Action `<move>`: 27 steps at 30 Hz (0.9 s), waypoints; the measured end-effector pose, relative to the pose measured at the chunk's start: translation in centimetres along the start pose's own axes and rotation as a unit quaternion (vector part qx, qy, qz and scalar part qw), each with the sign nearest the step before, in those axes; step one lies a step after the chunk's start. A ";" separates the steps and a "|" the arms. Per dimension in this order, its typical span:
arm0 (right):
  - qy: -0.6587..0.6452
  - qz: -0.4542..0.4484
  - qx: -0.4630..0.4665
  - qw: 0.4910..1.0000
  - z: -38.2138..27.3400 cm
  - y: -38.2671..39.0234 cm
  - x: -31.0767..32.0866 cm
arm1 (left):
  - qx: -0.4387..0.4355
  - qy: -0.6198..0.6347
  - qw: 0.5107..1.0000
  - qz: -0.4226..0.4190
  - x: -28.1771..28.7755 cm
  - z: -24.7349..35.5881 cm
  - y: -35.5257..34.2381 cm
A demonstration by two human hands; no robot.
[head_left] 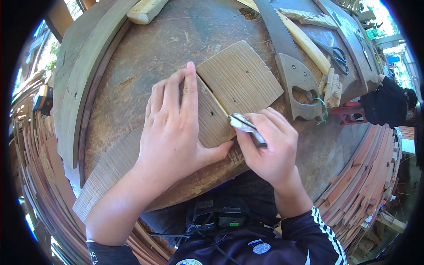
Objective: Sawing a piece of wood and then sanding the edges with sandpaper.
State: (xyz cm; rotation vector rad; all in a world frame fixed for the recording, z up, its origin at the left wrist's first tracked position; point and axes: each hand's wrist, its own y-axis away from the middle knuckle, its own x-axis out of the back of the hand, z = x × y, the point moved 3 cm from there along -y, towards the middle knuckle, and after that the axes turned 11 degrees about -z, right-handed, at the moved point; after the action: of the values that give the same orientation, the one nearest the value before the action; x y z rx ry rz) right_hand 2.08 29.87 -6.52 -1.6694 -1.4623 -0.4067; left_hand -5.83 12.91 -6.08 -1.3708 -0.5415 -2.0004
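Note:
A long, grained wooden board (240,77) lies slantwise on the worn tabletop, with a dark narrow slot (212,95) cut across it. My left hand (170,119) presses flat on the board beside the slot, fingers stretched and thumb out to the side. Between the fingers and thumb of my right hand (271,145) is a small flat tool with a whitish, wrapped-looking body (244,123); its exact kind I cannot make out. The tool's tip touches the near end of the slot. My right palm hides the tool's rear part.
Right of the board lies a handsaw (300,84), with scissors (339,59) and wood offcuts (332,88) beyond. A curved plank (84,88) lines the left side. Stacked timber strips (362,172) flank the table. A person in dark clothing (388,104) is at the far right.

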 end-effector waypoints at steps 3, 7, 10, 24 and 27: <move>0.043 0.006 0.006 0.999 -0.7 -0.5 -0.9 | -0.016 0.007 1.000 0.022 0.0 0.2 0.0; 0.083 -0.020 0.009 0.996 -0.7 -4.3 -2.0 | -0.021 0.021 0.999 0.032 -0.2 -0.1 0.1; 0.130 -0.039 0.036 0.990 -1.5 -5.5 -2.7 | -0.008 0.042 0.998 0.048 -0.4 -0.7 0.2; -0.026 -0.076 -0.180 0.980 0.0 -5.0 -1.2 | 0.004 0.038 0.998 0.049 -0.6 -0.5 0.6; 0.016 -0.073 -0.178 0.981 0.4 -5.2 -0.6 | -0.011 0.051 0.998 0.016 -0.6 0.2 0.4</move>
State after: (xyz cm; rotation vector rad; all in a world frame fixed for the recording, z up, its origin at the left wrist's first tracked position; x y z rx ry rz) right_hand -3.00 29.53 -5.19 -1.8244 -1.5600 -0.8140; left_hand -5.28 12.93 -6.57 -1.2735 -0.4497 -2.0425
